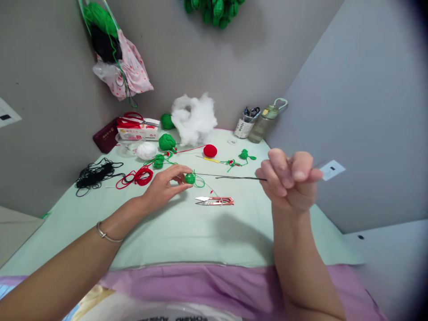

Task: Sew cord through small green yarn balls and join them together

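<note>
My left hand (171, 182) pinches a small green crocheted ball (190, 179) just above the table, with a loop of green yarn (199, 180) hanging beside it. From the ball a black thread (234, 177) runs taut to the right. Its other end goes into my right hand (289, 176), raised and closed with the fingers curled round the thread; whether a needle is in there I cannot make out. Thread snips (216, 201) with orange-red handles lie on the table below the thread, and a pale strand crosses them.
Black yarn (96, 174) and red yarn (142, 176) lie at left. Behind are green yarn balls (167, 142), white yarn (147, 150), white stuffing (195, 118), red scissors (132, 119) on a box, a red ball (210, 151), a yellow-handled hook (211, 159), a pen cup (244, 125) and a bottle (264, 125).
</note>
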{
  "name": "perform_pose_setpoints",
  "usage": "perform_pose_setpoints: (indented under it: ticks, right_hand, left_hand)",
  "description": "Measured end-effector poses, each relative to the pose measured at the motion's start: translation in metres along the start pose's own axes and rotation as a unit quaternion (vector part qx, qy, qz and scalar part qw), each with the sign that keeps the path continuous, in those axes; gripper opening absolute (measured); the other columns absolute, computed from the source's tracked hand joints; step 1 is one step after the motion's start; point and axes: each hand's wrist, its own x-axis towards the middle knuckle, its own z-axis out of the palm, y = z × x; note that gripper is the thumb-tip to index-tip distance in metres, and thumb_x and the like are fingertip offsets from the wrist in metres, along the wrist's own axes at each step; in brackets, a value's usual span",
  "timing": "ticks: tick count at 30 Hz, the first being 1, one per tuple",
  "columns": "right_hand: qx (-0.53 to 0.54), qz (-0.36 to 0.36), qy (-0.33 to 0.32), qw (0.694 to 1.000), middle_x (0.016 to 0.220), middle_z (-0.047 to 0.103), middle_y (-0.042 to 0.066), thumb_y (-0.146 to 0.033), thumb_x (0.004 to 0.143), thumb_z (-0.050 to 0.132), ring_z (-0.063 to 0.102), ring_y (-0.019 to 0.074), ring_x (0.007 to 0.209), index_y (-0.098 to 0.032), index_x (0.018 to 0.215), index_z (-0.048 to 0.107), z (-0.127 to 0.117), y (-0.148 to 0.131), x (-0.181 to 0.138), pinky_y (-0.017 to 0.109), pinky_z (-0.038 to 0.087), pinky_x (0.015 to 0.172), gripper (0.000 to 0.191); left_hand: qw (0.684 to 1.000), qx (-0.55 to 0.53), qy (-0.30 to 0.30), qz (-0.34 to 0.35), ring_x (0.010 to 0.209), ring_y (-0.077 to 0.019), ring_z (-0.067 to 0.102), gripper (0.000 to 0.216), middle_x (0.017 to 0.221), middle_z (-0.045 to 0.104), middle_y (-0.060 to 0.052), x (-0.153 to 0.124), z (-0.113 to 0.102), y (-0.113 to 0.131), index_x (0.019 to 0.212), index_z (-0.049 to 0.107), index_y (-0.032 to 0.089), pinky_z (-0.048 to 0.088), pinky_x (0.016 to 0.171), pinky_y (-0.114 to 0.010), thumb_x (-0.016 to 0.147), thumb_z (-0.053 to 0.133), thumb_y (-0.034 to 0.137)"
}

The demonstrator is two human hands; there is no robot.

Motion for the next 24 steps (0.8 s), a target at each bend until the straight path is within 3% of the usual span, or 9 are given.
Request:
perform_pose_setpoints:
  ticks: [3, 6, 9, 13, 19, 24]
  right_hand:
    - [0.089, 0.006, -0.076, 0.993, 0.047, 0.03, -0.008, -0.047, 0.087, 0.07, 0.022, 0.0038, 0.031, -0.027, 0.064, 0.062, 0.007, 0.007, -0.005, 0.019, 0.021, 0.03, 0.031]
    - [0.091, 0.051, -0.104, 0.989, 0.048, 0.034, -0.008, -0.04, 0.09, 0.068, 0.025, 0.0019, 0.032, -0.025, 0.075, 0.071, 0.015, 0.017, -0.01, 0.018, 0.021, 0.032, 0.022]
    - [0.039, 0.13, -0.09, 0.987, 0.051, 0.04, -0.006, -0.036, 0.091, 0.067, 0.031, 0.0034, 0.04, -0.022, 0.089, 0.076, 0.023, 0.025, -0.013, 0.019, 0.025, 0.038, 0.017]
    - [-0.026, 0.248, -0.08, 0.965, 0.057, 0.047, -0.004, -0.035, 0.092, 0.066, 0.036, 0.006, 0.05, -0.02, 0.097, 0.076, 0.036, 0.033, -0.014, 0.021, 0.027, 0.044, 0.019]
    - [-0.099, 0.27, -0.025, 0.957, 0.083, 0.059, 0.001, -0.036, 0.085, 0.071, 0.038, 0.0053, 0.057, -0.019, 0.087, 0.078, 0.054, 0.053, -0.014, 0.023, 0.029, 0.048, 0.019]
    - [-0.105, 0.301, -0.004, 0.948, 0.074, 0.059, 0.0, -0.035, 0.083, 0.07, 0.039, 0.0065, 0.056, -0.017, 0.085, 0.074, 0.059, 0.066, -0.016, 0.023, 0.031, 0.05, 0.019]
  left_hand:
    - [0.998, -0.057, 0.018, -0.035, 0.092, -0.0195, 0.063, 0.036, 0.108, 0.067, -0.007, 0.0, 0.002, 0.0, 0.111, 0.069, 0.023, 0.054, 0.085, -0.033, 0.08, 0.078, 0.037]
    - [0.99, -0.112, 0.067, -0.043, 0.096, -0.0193, 0.062, 0.038, 0.109, 0.066, -0.006, 0.003, 0.003, 0.0, 0.109, 0.069, 0.022, 0.053, 0.087, -0.032, 0.075, 0.082, 0.034]
    - [0.981, -0.155, 0.111, -0.05, 0.092, -0.0174, 0.061, 0.036, 0.099, 0.066, -0.003, 0.006, 0.0, 0.001, 0.102, 0.07, 0.021, 0.051, 0.082, -0.029, 0.071, 0.085, 0.031]
    - [0.973, -0.186, 0.116, -0.077, 0.081, -0.0144, 0.059, 0.033, 0.084, 0.064, 0.0, 0.009, -0.005, 0.002, 0.099, 0.071, 0.021, 0.047, 0.076, -0.027, 0.071, 0.085, 0.03]
    - [0.958, -0.247, 0.12, -0.088, 0.091, -0.0145, 0.059, 0.034, 0.094, 0.064, 0.0, 0.01, -0.003, 0.001, 0.098, 0.069, 0.022, 0.047, 0.083, -0.027, 0.069, 0.087, 0.025]
    - [0.952, -0.27, 0.102, -0.105, 0.082, -0.0128, 0.059, 0.036, 0.09, 0.063, 0.001, 0.008, 0.0, 0.005, 0.096, 0.065, 0.02, 0.046, 0.076, -0.025, 0.068, 0.087, 0.024]
